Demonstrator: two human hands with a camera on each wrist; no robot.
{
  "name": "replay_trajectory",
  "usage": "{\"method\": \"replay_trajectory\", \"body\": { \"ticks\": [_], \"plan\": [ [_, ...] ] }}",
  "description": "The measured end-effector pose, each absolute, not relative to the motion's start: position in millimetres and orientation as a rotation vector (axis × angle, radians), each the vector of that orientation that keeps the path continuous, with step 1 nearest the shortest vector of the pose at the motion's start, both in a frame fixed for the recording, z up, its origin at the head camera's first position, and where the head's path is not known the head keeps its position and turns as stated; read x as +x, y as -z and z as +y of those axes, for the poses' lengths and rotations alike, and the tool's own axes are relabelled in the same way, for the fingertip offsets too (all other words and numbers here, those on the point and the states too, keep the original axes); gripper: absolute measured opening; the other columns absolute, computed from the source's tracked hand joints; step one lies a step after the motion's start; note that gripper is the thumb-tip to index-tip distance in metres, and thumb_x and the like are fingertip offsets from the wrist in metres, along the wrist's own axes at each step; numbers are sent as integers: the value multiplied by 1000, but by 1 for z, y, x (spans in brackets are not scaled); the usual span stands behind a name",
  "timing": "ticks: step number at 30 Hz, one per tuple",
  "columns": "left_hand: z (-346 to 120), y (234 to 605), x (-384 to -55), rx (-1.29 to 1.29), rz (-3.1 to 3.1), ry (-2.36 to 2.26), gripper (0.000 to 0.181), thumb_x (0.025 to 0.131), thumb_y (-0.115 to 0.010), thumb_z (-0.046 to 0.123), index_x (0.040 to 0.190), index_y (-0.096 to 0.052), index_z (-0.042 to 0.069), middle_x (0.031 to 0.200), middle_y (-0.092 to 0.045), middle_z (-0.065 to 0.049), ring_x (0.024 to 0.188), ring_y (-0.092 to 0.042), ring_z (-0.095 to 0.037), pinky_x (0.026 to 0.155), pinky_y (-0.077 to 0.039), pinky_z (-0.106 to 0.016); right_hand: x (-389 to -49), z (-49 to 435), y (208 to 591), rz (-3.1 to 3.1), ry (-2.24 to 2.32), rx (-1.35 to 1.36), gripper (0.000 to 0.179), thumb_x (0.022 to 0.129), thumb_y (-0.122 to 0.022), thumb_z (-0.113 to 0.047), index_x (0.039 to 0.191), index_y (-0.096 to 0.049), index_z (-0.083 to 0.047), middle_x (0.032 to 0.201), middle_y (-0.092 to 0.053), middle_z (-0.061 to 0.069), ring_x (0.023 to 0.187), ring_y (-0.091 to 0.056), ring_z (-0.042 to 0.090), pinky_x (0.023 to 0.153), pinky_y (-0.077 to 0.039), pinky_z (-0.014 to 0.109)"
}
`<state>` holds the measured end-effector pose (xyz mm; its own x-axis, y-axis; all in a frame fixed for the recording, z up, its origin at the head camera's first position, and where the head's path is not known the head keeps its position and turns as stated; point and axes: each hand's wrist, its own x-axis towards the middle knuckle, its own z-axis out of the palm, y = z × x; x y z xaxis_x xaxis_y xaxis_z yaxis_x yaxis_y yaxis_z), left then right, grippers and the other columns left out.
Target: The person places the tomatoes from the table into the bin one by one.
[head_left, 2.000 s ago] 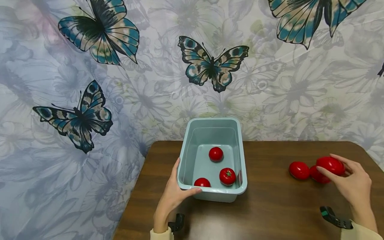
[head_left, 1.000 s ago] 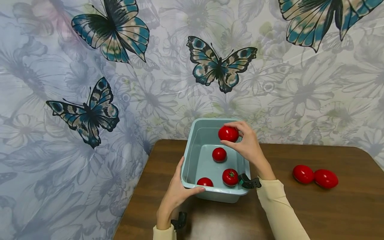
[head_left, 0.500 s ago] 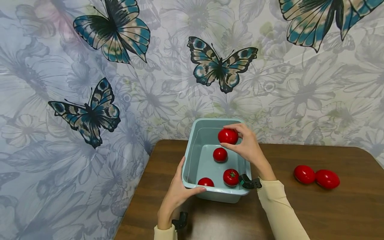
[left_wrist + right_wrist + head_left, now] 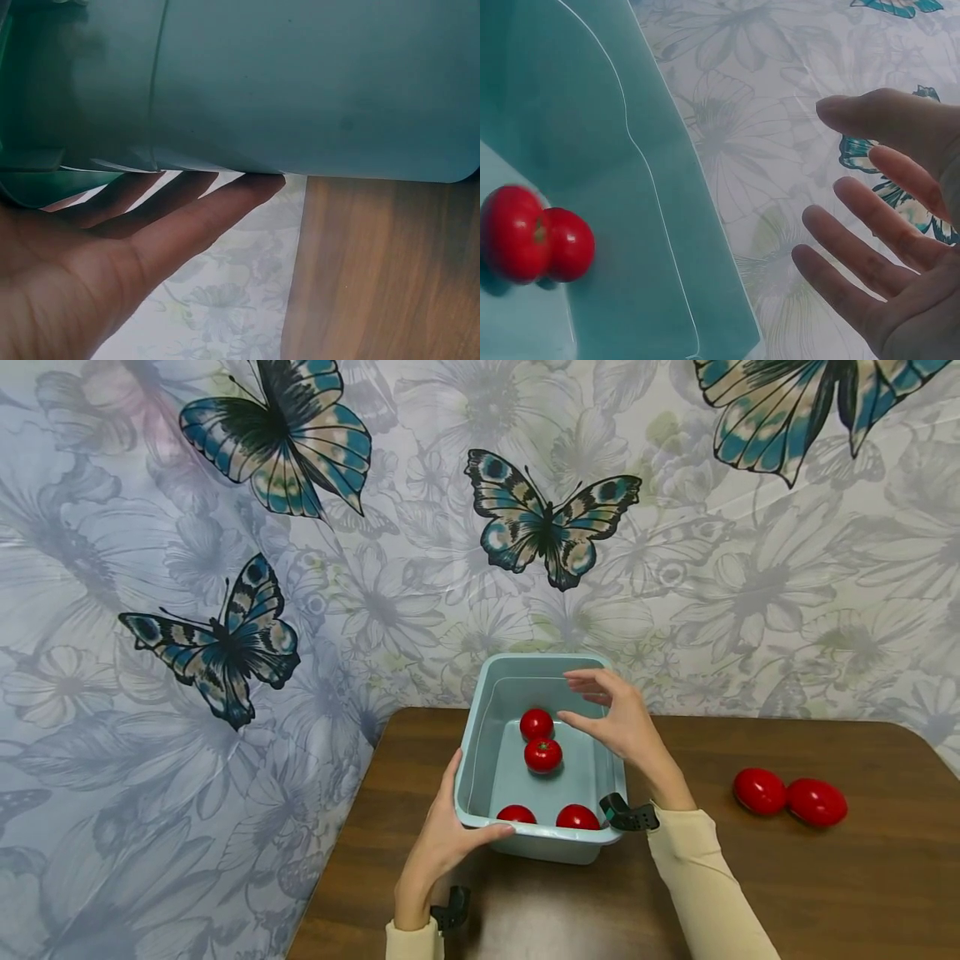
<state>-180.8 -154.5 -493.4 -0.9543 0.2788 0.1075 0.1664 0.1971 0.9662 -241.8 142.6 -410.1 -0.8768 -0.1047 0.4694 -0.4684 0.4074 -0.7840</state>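
Gripped at its front left corner by my left hand (image 4: 438,856), a pale blue-green plastic bin (image 4: 543,848) stands on the table. The thumb lies over the front rim and the fingers press along the left side (image 4: 225,206). My right hand (image 4: 626,722) hovers over the bin's right side, fingers spread and holding nothing. Several red tomatoes lie inside. Two of them touch near the middle, a rear tomato (image 4: 536,724) and one with its stem end showing (image 4: 543,757). The front left tomato (image 4: 517,814) and front right tomato (image 4: 577,817) are partly hidden by the rim.
Two more red tomatoes lie side by side on the brown wooden table (image 4: 712,877), a left one (image 4: 760,791) and a right one (image 4: 817,802). A wall covering with flowers and butterflies (image 4: 553,518) rises behind the table.
My right hand brought a tomato from the right side of the table over the bin and let it go inside. The tomatoes in the bin have shifted. My left hand stays on the bin.
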Motion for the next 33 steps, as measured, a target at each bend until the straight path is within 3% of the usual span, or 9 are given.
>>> {"method": "replay_trajectory", "body": {
  "ticks": [11, 16, 22, 26, 30, 33],
  "plan": [
    [-153, 493, -179, 417, 2388, -1853, 121, 77, -95, 25, 168, -15, 26, 164, -36, -10, 134, -48, -37, 104, -49, -62, -238, 152, 415, -2318, -1534, 503, 52, 86, -85, -2, 135, -65, -2, 131, -66, 21, 122, -63, 37, 103, -52, 52],
    [-153, 491, -179, 418, 2396, -1857, 121, 77, -95, 25, 168, -16, 25, 166, -34, -11, 133, -48, -43, 103, -50, -62, -231, 173, 415, -2292, -1559, 441, 53, 88, -84, -2, 136, -64, -2, 131, -64, 18, 123, -62, 35, 103, -53, 39],
    [-153, 489, -179, 405, 2386, -1878, 122, 76, -96, 24, 168, -16, 26, 163, -37, -12, 133, -47, -48, 103, -50, -62, -214, 226, 423, -2188, -1530, 313, 54, 85, -84, 6, 135, -66, -2, 131, -66, 8, 115, -64, 10, 96, -51, 15],
    [-157, 487, -177, 364, 2405, -1880, 122, 74, -97, 24, 167, -17, 29, 158, -42, -5, 130, -50, -40, 102, -50, -61, -203, 261, 430, -2076, -1635, 265, 55, 85, -79, 14, 135, -66, -4, 130, -67, -5, 114, -65, 5, 93, -52, 14],
    [-155, 488, -177, 356, 2394, -1894, 122, 74, -97, 23, 167, -19, 30, 158, -42, -2, 129, -51, -36, 101, -51, -62, -189, 286, 438, -1955, -1789, 248, 55, 85, -73, 21, 135, -65, 0, 131, -66, -7, 113, -66, 5, 90, -53, 14],
    [-150, 492, -179, 381, 2374, -1902, 122, 74, -97, 23, 167, -19, 29, 159, -41, -3, 129, -51, -39, 101, -51, -62, -176, 304, 448, -2053, -1701, 118, 54, 88, -75, 14, 138, -64, -4, 131, -62, -12, 113, -64, -3, 89, -51, 10]
  ]
}}
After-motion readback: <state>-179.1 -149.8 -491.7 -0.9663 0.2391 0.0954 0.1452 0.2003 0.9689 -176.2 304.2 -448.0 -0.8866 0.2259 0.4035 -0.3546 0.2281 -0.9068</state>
